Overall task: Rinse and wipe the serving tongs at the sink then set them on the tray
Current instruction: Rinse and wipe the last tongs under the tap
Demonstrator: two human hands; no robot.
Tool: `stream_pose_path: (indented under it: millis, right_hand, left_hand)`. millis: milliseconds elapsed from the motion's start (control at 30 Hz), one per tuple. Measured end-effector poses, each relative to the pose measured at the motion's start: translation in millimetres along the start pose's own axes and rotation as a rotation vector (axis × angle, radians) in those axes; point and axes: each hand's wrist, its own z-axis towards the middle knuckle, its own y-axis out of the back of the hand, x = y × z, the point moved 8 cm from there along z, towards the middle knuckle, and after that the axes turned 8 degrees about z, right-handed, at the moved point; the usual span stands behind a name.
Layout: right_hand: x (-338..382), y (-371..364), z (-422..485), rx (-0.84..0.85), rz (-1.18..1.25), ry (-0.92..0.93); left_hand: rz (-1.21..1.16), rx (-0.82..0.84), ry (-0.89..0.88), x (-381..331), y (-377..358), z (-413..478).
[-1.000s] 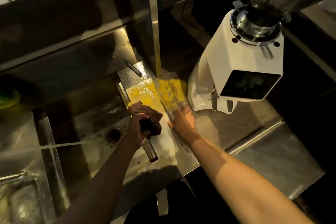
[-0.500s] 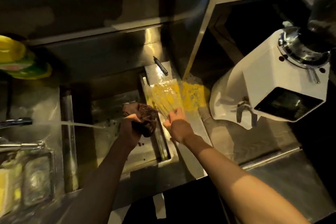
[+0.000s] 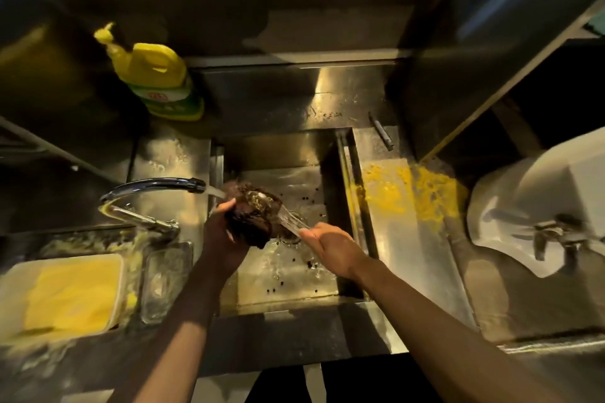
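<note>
Steel sink [image 3: 347,206], tap [image 3: 154,186] running. Left hand [image 3: 222,239] clenches cloth [image 3: 255,216] at the stream; right hand [image 3: 330,249] pinches tongs [image 3: 288,219], head buried in cloth just right of the spout, likely so water flushes while wiping. Earlier, both sat at the sink's right rim, off the stream.
</note>
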Motion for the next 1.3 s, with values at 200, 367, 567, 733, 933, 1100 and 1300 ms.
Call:
stream_pose_path:
  millis: [200,367,567,733,933,1100,1300]
  right_hand:
    - [40.9,-17.6,17.6,-0.062,0.147,-0.066]
    - [44.2,-23.5,26.0,-0.041,0.056,-0.082]
    - [34.3,-16.6,53.0,-0.028,0.004,-0.101]
    - [34.7,-27.9,50.9,-0.057,0.021,-0.115]
    - [37.0,-26.0,54.4,0.044,-0.093,-0.057]
    - [53.9,-24.1,67.1,-0.051,0.057,-0.107]
    - [49.3,-20.2,64.3,-0.018,-0.071,-0.005]
  left_hand:
    - [0.426,0.007,0.056,-2.0,9.6,-1.4]
    - [0.322,-0.31,0.092,-4.3,22.3,13.8]
    - [0.152,-0.455,-0.009,-16.0,28.9,23.4]
    - [0.016,-0.469,0.133,-2.5,27.5,23.5]
    - [0.463,-0.425,0.014,-23.6,48.4,33.6]
    - [0.123,-0.446,0.114,-8.7,19.1,29.2]
    - [0.359,-0.397,0.078,-21.7,40.1,37.9]
